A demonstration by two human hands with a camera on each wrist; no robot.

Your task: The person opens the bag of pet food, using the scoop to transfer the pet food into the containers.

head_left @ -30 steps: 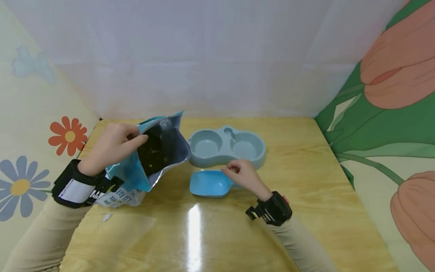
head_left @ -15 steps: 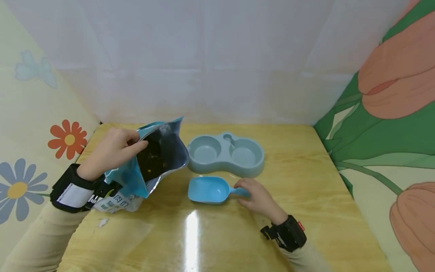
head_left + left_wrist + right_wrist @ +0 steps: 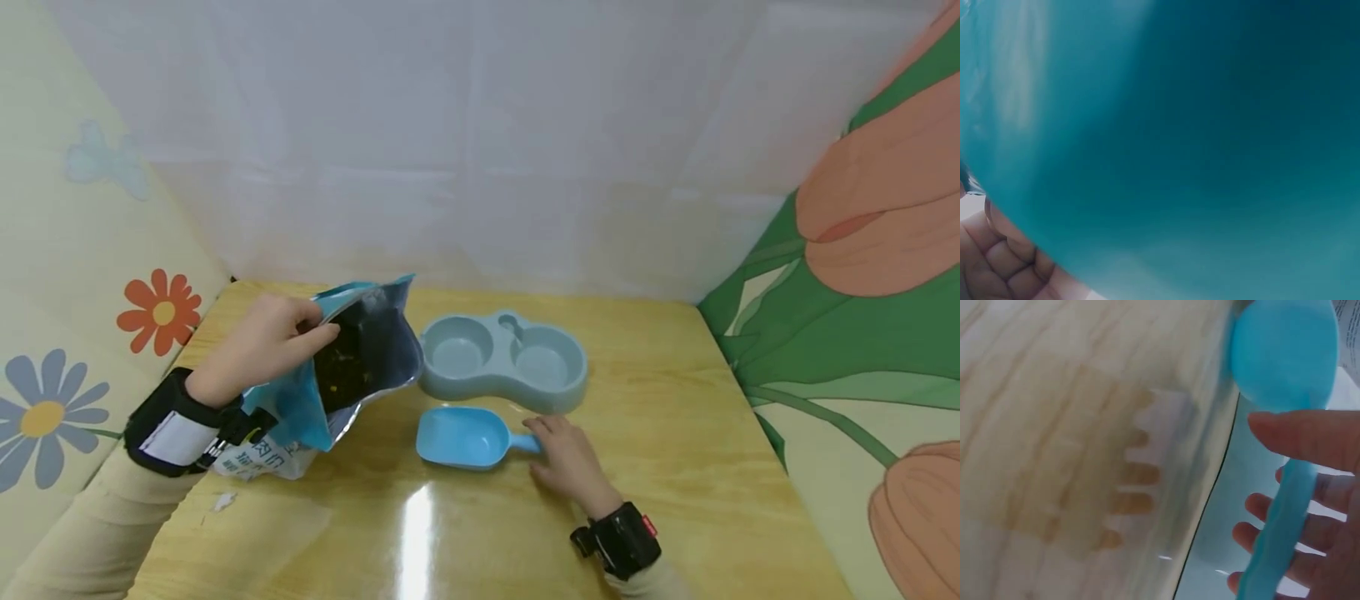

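The left hand (image 3: pixel 258 346) holds a pet food bag (image 3: pixel 341 367) open; the right hand (image 3: pixel 566 458), fingers loosely closing round the blue scoop (image 3: pixel 465 436) handle, needs a firm grip.

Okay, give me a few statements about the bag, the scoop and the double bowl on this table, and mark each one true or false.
1. The left hand holds the open bag by its rim. True.
2. The blue scoop is inside the bag. False: it lies on the table.
3. The right hand is at the scoop's handle. True.
4. The double bowl is full of food. False: both wells look empty.
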